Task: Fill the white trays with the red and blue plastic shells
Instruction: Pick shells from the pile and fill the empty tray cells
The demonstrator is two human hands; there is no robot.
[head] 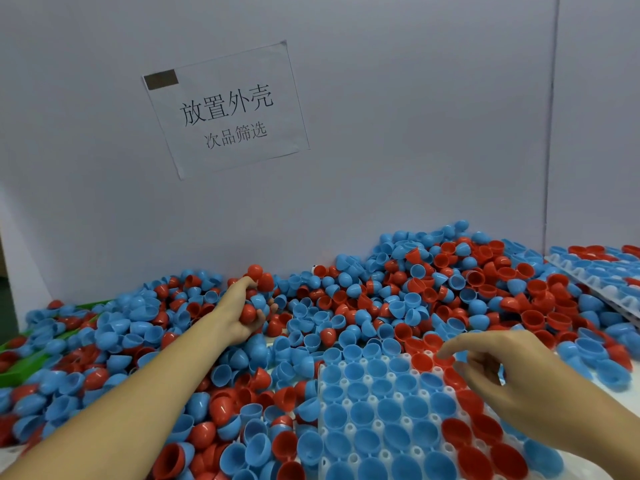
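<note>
A white tray [381, 424] lies at the bottom centre, its pockets holding blue shells on the left and red shells [459, 433] along the right. My left hand [239, 311] reaches into the loose heap of red and blue shells [398, 296] and grips a handful, with a red shell [248, 313] and a blue one showing between its fingers. My right hand [505, 368] hovers over the tray's far right corner, fingers loosely curled, forefinger touching a red shell [444, 360] in the top row.
A second filled white tray [604, 271] lies at the right edge. A green bin edge [20, 370] shows at the left under shells. A grey partition wall with a paper sign [225, 110] stands right behind the heap.
</note>
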